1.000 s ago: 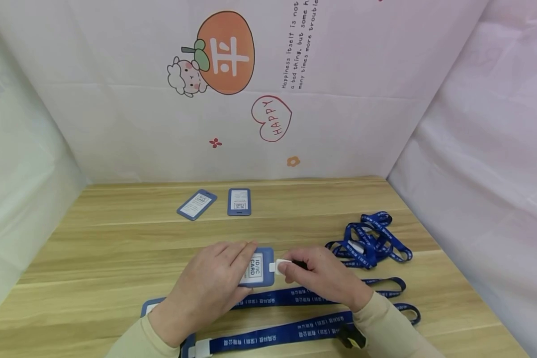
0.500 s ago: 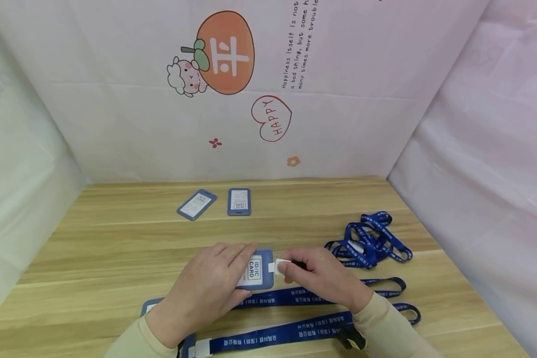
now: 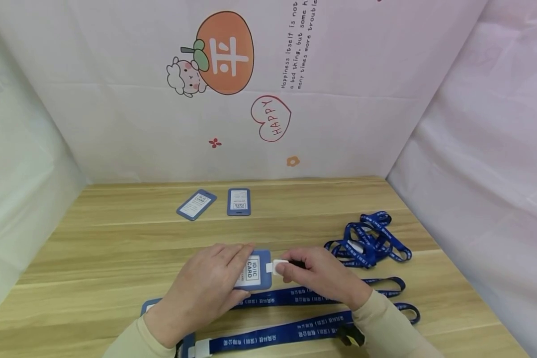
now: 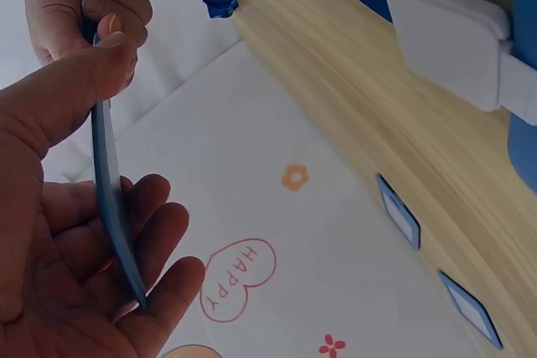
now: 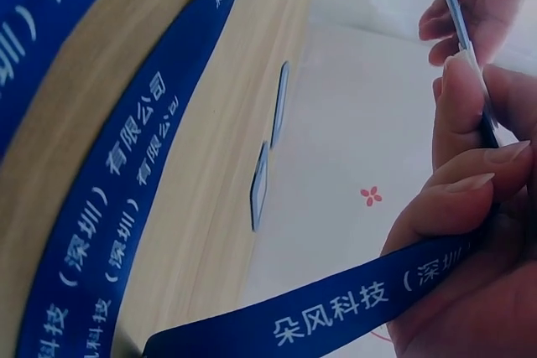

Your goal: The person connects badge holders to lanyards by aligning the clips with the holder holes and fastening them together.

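Observation:
My left hand [image 3: 208, 283] grips a blue ID card holder [image 3: 253, 272], its thumb on one face and its fingers behind, as the left wrist view shows. A white clip [image 3: 279, 267] sits at the slotted end of the holder, its white tab overlapping the slot. Thumb and fingers of my right hand [image 3: 324, 278] pinch that clip. From the right hand trails a blue lanyard strap [image 5: 352, 312] with white print. Below the hands lie two more lanyards [image 3: 277, 334] stretched across the table, with card holders [image 3: 189, 343] at their left ends, partly hidden by the left arm.
At the back lie two blue card holders, one slanted [image 3: 197, 204] and one straight [image 3: 239, 201]. A tangled heap of blue lanyards [image 3: 369, 241] rests at the right of the wooden table [image 3: 130, 238]. White printed cloth [image 3: 340, 124] walls the back and sides.
The held card holder and clip have shifted very slightly left, and the holder has dipped a little. Both hands keep their hold; the other things have stayed put.

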Tool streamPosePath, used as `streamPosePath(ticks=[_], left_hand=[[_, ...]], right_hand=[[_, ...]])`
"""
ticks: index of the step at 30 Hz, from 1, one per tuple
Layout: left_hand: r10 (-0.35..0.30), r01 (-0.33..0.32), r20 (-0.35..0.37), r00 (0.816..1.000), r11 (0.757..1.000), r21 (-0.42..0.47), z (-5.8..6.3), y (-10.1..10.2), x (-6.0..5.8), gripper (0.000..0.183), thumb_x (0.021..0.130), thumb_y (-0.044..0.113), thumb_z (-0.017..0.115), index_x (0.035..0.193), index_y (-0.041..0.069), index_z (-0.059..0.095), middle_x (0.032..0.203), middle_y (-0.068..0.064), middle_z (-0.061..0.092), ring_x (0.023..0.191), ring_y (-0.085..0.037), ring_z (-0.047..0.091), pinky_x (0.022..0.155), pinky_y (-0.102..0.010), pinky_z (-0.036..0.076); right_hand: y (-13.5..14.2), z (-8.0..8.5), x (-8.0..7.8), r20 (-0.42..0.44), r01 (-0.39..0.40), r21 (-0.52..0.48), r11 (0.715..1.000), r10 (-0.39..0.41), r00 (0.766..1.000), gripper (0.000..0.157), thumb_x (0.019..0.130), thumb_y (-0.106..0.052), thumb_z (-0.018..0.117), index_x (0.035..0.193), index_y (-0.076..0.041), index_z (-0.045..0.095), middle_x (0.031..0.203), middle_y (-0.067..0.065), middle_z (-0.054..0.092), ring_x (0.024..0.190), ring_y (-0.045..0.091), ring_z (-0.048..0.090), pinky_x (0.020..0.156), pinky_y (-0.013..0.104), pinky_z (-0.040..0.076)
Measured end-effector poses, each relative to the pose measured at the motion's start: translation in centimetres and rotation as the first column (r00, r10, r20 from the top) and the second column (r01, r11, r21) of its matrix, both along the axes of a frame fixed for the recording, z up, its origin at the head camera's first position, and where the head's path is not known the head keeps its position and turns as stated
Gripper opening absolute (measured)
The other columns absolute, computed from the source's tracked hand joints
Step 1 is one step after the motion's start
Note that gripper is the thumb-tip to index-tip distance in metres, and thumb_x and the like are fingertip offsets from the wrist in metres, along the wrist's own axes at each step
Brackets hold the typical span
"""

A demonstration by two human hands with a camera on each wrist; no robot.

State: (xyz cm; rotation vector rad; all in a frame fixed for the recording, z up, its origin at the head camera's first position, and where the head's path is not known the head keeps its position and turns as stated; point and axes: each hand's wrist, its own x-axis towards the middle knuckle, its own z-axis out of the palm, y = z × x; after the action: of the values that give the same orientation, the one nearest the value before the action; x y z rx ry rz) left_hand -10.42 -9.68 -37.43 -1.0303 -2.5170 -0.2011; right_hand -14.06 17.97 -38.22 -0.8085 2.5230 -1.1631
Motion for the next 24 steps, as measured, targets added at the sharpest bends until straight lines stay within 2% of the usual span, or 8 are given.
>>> streamPosePath(ticks=[8, 14, 24], left_hand=[[0.003, -0.003, 0.025, 1.0, 1.0, 0.005, 0.1, -0.6, -0.3, 0.079, 0.086, 0.056, 0.082, 0.144, 0.006, 0.061, 0.135, -0.01, 0.07, 0.114, -0.021, 0.07, 0.099, -0.037, 0.06], [0.005, -0.006, 0.036, 0.999, 1.0, 0.03, 0.1, -1.5, -0.6, 0.084, 0.084, 0.054, 0.084, 0.146, 0.003, 0.058, 0.135, -0.012, 0.069, 0.114, -0.023, 0.07, 0.098, -0.039, 0.06], [0.025, -0.027, 0.036, 0.999, 0.998, 0.059, 0.2, -2.5, -0.9, 0.084, 0.083, 0.052, 0.086, 0.145, 0.003, 0.059, 0.133, -0.012, 0.07, 0.112, -0.024, 0.07, 0.095, -0.041, 0.061]], right_hand=[[0.3, 0.4, -0.6, 0.0, -0.007, -0.005, 1.0, 0.007, 1.0, 0.019, 0.104, -0.038, 0.065, 0.107, -0.023, 0.076, 0.085, -0.009, 0.068, 0.07, 0.009, 0.06, 0.059, 0.023, 0.051], [1.2, 1.0, -1.2, -0.015, 0.002, 0.01, 1.0, -0.002, 1.0, 0.022, 0.103, -0.039, 0.066, 0.115, -0.024, 0.076, 0.094, -0.006, 0.072, 0.077, 0.012, 0.063, 0.065, 0.026, 0.056], [2.9, 2.0, -2.2, -0.065, 0.058, 0.071, 0.996, -0.054, 0.996, 0.027, 0.104, -0.041, 0.064, 0.121, -0.024, 0.076, 0.1, -0.009, 0.075, 0.079, 0.012, 0.064, 0.069, 0.027, 0.055]])
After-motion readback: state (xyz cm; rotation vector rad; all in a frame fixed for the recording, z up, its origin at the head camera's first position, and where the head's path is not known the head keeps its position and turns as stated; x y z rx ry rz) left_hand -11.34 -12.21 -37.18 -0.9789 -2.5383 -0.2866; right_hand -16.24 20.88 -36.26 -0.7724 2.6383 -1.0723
